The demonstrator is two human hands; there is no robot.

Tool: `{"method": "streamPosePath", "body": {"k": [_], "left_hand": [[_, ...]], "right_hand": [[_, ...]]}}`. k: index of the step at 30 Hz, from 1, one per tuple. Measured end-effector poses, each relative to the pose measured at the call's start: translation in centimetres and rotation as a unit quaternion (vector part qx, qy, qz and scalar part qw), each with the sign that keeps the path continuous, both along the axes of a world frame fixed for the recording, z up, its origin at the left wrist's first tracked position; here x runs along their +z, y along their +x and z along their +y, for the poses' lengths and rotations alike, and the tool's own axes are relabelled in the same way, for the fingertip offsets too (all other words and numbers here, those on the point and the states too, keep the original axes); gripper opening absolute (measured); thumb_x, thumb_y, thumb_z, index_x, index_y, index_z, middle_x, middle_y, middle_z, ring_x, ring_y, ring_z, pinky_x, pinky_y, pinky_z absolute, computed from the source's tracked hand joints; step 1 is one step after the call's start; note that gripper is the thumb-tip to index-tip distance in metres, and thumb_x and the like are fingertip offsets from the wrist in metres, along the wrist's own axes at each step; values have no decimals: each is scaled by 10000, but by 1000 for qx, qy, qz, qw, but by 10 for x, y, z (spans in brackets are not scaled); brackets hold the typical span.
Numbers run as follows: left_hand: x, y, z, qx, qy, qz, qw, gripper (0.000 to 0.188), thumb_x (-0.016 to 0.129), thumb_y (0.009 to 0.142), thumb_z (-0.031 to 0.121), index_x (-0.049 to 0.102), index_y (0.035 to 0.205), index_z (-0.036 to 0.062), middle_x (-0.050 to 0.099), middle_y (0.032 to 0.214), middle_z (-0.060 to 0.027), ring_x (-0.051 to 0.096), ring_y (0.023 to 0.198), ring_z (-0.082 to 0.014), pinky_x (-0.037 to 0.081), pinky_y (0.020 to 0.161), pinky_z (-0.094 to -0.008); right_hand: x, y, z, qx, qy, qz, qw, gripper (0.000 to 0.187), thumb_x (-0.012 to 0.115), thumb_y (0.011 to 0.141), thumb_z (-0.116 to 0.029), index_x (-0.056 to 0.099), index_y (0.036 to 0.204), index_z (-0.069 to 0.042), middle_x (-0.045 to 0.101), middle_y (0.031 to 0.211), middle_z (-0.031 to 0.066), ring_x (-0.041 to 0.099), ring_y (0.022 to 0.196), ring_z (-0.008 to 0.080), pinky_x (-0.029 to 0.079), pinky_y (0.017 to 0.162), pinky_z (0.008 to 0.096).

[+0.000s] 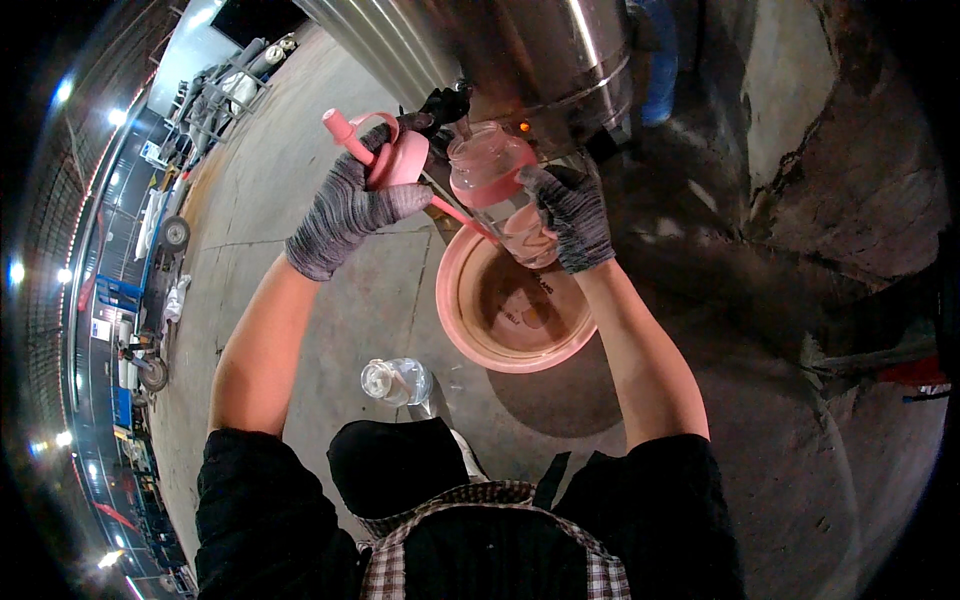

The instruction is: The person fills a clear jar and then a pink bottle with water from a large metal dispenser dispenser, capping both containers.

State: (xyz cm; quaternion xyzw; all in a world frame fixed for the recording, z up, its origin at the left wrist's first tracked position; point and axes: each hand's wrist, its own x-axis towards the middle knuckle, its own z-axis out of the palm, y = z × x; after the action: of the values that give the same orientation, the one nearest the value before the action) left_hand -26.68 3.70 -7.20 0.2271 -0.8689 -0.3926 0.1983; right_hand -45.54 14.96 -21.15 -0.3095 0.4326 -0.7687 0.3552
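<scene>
My left hand [345, 215], in a grey knit glove, is closed on a pink lid [405, 162] with a carry loop and a pink spout. A long pink straw [458, 213] hangs from this lid and slants toward the right. My right hand [574, 218], gloved the same way, grips the side of a clear drinking bottle [492, 184] with a pink band. The bottle's uncovered mouth is just below a black tap [440, 110] on a shiny metal tank [545, 60]. Whether liquid is flowing cannot be made out.
A pink basin [470, 342] stands on the concrete floor under the bottle. Closer to me, a clear plastic container [397, 382] is on the floor. A small orange light [525, 127] glows on the tank. Wheeled carts [175, 235] line the far left, and a rough wall [800, 110] rises at right.
</scene>
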Motion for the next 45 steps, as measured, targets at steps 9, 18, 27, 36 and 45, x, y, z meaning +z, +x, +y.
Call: {"method": "streamPosePath", "body": {"k": [9, 18, 27, 36, 45], "left_hand": [[40, -12, 5, 71, 34, 43, 996, 455, 661, 730, 302, 550, 1066, 16, 541, 783, -17, 506, 704, -121, 422, 654, -253], [64, 14, 13, 19, -15, 12, 1000, 580, 664, 737, 308, 477, 1198, 10, 552, 950, -55, 457, 606, -78, 407, 523, -221], [124, 67, 21, 85, -27, 141, 986, 727, 656, 758, 417, 379, 1295, 14, 530, 1160, -131, 486, 715, -77, 401, 609, -200], [120, 60, 6, 48, 2, 112, 993, 636, 602, 774, 342, 400, 1287, 25, 533, 1157, -111, 461, 684, -74, 389, 603, -212], [67, 41, -18, 56, 55, 51, 996, 604, 611, 779, 338, 417, 1274, 51, 550, 1133, -83, 473, 656, -69, 376, 518, -215]], "right_hand": [[2, 1, 1, -2, 15, 16, 1000, 243, 670, 790, -256, 637, 695, -34, 555, 578, 1, 478, 530, 84, 371, 495, 270], [1, 2, 6, 6, 29, 13, 999, 267, 676, 787, -284, 637, 689, -39, 578, 610, 7, 481, 534, 98, 379, 501, 283], [-8, -7, 10, 32, 45, 45, 997, 301, 686, 783, -306, 634, 690, -25, 586, 628, 20, 494, 579, 111, 397, 551, 275], [13, 8, 15, 99, 13, 7, 995, 226, 725, 756, -255, 647, 702, -50, 571, 655, -28, 477, 602, 73, 390, 545, 251], [22, 16, 14, 111, 18, 23, 993, 223, 690, 792, -266, 647, 726, -58, 501, 616, -53, 427, 567, 47, 343, 509, 224]]}}
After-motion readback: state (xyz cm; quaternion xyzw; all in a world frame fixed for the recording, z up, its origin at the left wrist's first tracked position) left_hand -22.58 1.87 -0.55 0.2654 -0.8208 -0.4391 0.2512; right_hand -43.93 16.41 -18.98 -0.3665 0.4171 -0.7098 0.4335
